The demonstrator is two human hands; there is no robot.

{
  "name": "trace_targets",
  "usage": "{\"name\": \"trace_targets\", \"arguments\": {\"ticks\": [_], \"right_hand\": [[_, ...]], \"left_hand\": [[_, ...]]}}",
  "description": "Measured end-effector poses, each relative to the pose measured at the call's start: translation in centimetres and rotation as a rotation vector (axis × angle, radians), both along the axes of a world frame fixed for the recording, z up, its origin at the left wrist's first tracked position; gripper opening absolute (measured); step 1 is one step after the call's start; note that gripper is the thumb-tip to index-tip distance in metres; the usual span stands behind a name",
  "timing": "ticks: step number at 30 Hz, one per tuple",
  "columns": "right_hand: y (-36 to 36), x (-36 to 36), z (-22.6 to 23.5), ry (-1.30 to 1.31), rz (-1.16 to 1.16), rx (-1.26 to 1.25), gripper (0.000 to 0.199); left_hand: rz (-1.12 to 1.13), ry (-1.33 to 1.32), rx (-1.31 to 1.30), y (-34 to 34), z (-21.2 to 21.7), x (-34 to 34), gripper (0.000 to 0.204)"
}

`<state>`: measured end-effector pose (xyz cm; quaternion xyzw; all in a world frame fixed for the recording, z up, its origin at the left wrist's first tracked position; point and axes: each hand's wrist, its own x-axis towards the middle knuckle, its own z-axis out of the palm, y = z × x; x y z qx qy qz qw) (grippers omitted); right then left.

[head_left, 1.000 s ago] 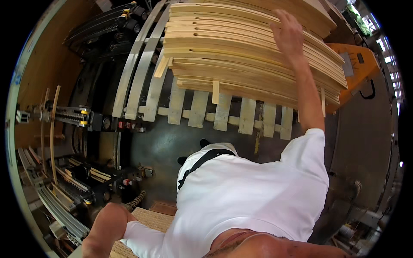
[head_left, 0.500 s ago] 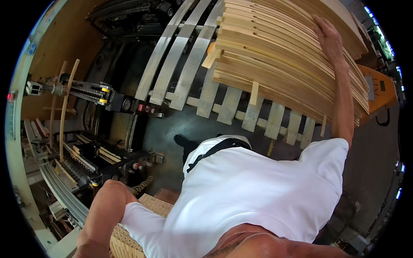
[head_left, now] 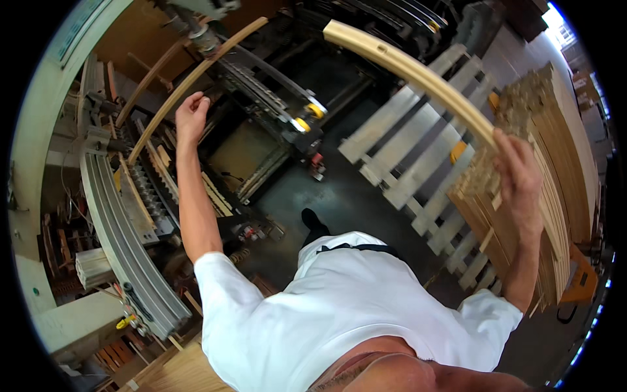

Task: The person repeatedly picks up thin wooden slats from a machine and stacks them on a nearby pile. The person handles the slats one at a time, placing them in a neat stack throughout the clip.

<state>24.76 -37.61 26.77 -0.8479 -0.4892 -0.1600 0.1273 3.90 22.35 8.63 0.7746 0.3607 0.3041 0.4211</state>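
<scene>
Here, a dark metal machine (head_left: 261, 95) stands to the left of a slatted pallet (head_left: 384, 119). A stack of wooden boards (head_left: 480, 215) rests on the pallet's right side. Crossing above the pallet is a long, slotted wooden bar (head_left: 418, 72), its near end gripped by the right hand (head_left: 520, 173). Left of the pallet, near a slim curved strip (head_left: 188, 80), the left hand (head_left: 192, 116) hangs raised, fingers curled; whether fully closed, one cannot tell.
</scene>
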Motion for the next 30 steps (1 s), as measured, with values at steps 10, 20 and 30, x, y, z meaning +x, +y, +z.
{"name": "trace_targets", "arguments": {"ticks": [10, 20, 30], "right_hand": [[20.1, -2.9, -3.3, 0.259, 0.104, -0.073, 0.046], [43.1, 0.2, -11.6, 0.217, 0.607, -0.111, 0.037], [67.2, -6.9, -22.2, 0.183, 1.064, -0.069, 0.037]], "left_hand": [[0.129, 0.850, 0.481, 21.1, -7.8, 3.8, 0.079], [-0.015, 0.431, 0.359, 0.6, -7.7, -0.7, 0.035], [-0.188, 0.474, -0.002, -14.8, -5.1, -4.7, 0.035]]}}
